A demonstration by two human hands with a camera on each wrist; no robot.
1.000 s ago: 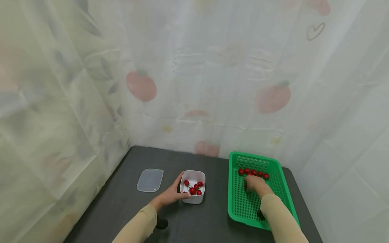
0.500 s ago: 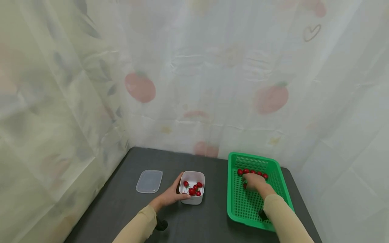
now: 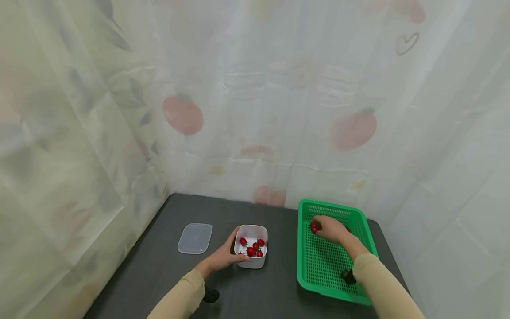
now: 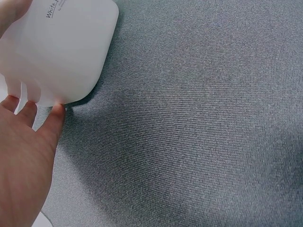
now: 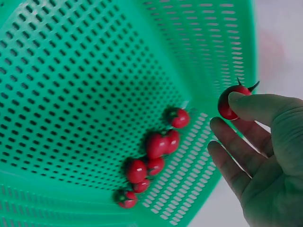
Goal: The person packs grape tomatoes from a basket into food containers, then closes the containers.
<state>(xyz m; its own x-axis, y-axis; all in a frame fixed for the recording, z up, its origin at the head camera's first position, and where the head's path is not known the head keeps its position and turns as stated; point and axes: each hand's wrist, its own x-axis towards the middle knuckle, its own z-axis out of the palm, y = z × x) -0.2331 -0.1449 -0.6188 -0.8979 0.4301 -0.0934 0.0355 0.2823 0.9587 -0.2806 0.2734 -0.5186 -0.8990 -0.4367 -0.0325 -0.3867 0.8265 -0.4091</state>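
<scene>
My left hand (image 3: pixel 222 257) holds a small white plastic box (image 3: pixel 252 263) by its left side and near rim, thumb toward the front. In the left wrist view its fingertips (image 4: pixel 57 108) press the box's wall. Several red cherry tomatoes (image 3: pixel 251 251) lie inside. On the right, my right hand (image 3: pixel 331 229) is over the far part of a green mesh basket (image 3: pixel 301 254). Seen from the right wrist, thumb and forefinger pinch one cherry tomato (image 5: pixel 228 104) with its green stem, the other fingers spread loosely. More cherry tomatoes (image 5: pixel 156 145) sit along the basket's end wall, mostly hidden by the hand in the head view.
A clear lid (image 3: pixel 195 238) lies flat on the dark grey table (image 3: pixel 279 288), left of the box. Printed curtains (image 3: pixel 255 110) hang behind the table and at both sides. A black wrist device (image 3: pixel 348 277) shows beneath the right forearm, over the basket.
My right hand has risen from among the basket's tomatoes and shifted slightly toward the far end, now with a cherry tomato pinched in it. The left hand and the box stay put.
</scene>
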